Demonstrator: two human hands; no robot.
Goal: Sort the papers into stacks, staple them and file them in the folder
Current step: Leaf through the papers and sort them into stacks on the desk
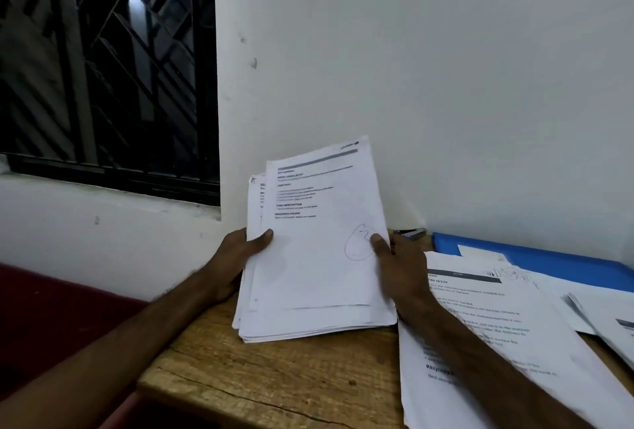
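Unsorted bundle (315, 257): tilted up from the counter (274, 377), lower edge at or just above the wood, cannot tell which; faced toward the eyes, likely so the top heading can be read.
Left hand (236, 257): gripping the bundle's left edge, thumb across the front, fingers hidden behind; steadying the whole thickness.
Right hand (401, 267): pinching the right edge, thumb on the top sheet beside a pen-drawn loop; placed, by the look, to peel that sheet away.
Sorted sheets (497, 343): flat on the counter to the right, under the right forearm.
Second pile (610, 325): far right, cut off by the frame.
Folder (535, 257): blue, flat against the wall, near part overlapped by sheets.
Stapler (411, 233): just behind the right hand, by the wall, untouched.
Step in hand: sorting, judging by the loose piles; stapling and filing not yet begun.
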